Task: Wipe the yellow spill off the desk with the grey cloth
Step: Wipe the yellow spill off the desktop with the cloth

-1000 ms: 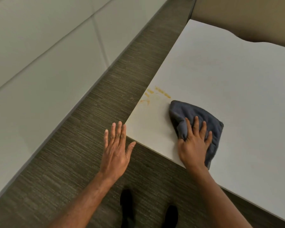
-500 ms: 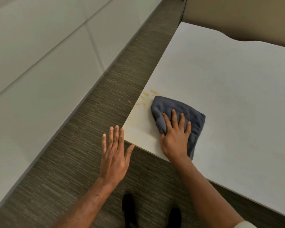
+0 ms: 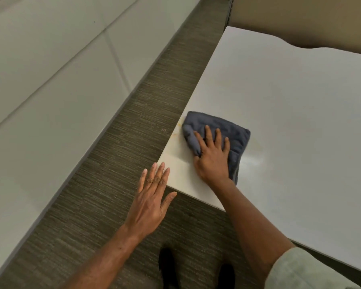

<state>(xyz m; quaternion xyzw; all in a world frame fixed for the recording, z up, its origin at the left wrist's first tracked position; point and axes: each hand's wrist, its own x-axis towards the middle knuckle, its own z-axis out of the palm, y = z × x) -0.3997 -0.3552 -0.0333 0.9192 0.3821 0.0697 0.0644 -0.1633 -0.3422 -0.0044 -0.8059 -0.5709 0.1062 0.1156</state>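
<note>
My right hand [image 3: 212,157] presses flat on the grey cloth [image 3: 223,126], which lies crumpled on the white desk [image 3: 290,105] close to its left edge. The cloth covers most of the yellow spill [image 3: 176,132]; only faint yellow marks show at the desk edge left of the cloth. My left hand [image 3: 151,201] hovers with fingers spread at the desk's near left corner, holding nothing, its fingertips at the corner edge.
A grey-brown carpet strip [image 3: 121,163] runs between the desk and a white panelled wall [image 3: 50,90] on the left. A beige partition [image 3: 300,17] stands behind the desk. My dark shoes [image 3: 167,265] show below.
My right hand has slid the cloth left toward the desk edge, over the yellow streaks that were visible before. My left hand has stayed by the corner.
</note>
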